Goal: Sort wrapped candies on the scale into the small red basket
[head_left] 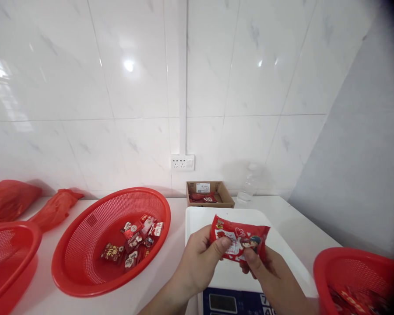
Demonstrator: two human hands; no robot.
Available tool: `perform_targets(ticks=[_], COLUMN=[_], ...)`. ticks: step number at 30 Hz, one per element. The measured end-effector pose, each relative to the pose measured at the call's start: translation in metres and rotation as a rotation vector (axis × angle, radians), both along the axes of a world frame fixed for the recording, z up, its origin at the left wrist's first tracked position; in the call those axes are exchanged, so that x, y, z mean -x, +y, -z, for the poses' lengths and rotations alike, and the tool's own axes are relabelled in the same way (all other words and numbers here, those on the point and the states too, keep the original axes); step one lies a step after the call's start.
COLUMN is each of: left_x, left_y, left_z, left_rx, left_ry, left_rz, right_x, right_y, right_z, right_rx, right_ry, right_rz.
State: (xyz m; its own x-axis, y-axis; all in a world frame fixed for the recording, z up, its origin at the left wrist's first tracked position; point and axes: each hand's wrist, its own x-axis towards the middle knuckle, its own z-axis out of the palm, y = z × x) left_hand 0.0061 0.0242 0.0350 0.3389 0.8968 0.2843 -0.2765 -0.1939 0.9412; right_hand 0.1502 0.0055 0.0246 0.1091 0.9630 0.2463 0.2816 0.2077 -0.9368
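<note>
In the head view, I had one red packet pinched between both hands, over the white plate of a scale. My left hand gripped its left end, with the thumb pressed across the front and the fingers mostly out of sight behind. My right hand gripped the lower right part, thumb on the front near the two cartoon figures, fingers curled behind. The printed face, with white hearts, was turned towards me and the packet tilted slightly down to the right.

The scale's dark blue panel lay nearest me, partly behind my right wrist. On the bench to my left sat a big red basket with small packets gathered towards its right side; past it stood another basket, with two red bags behind. A third basket, on my right, held more red packets. Behind the scale, against the wall, were a cardboard box with red packets inside and, just right of it, a clear bottle
</note>
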Motion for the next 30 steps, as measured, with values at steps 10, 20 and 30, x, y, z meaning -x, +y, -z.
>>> perform_targets(ticks=[10,20,30], left_x=[0.0036,0.003,0.0027], left_y=[0.0059,0.004,0.0032], left_z=[0.0048,0.0041,0.0025], left_rx=[-0.066,-0.045,-0.07], left_ry=[0.153,0.054,0.053], left_rz=[0.062,0.015,0.116], right_x=[-0.0001,-0.0025,-0.0003], right_y=[-0.0007,0.0013,-0.003], right_z=[0.0016,0.004,0.0031], right_rx=[0.007,0.002,-0.096], right_ry=[-0.038,0.005,-0.083], right_rz=[0.145,-0.002,0.082])
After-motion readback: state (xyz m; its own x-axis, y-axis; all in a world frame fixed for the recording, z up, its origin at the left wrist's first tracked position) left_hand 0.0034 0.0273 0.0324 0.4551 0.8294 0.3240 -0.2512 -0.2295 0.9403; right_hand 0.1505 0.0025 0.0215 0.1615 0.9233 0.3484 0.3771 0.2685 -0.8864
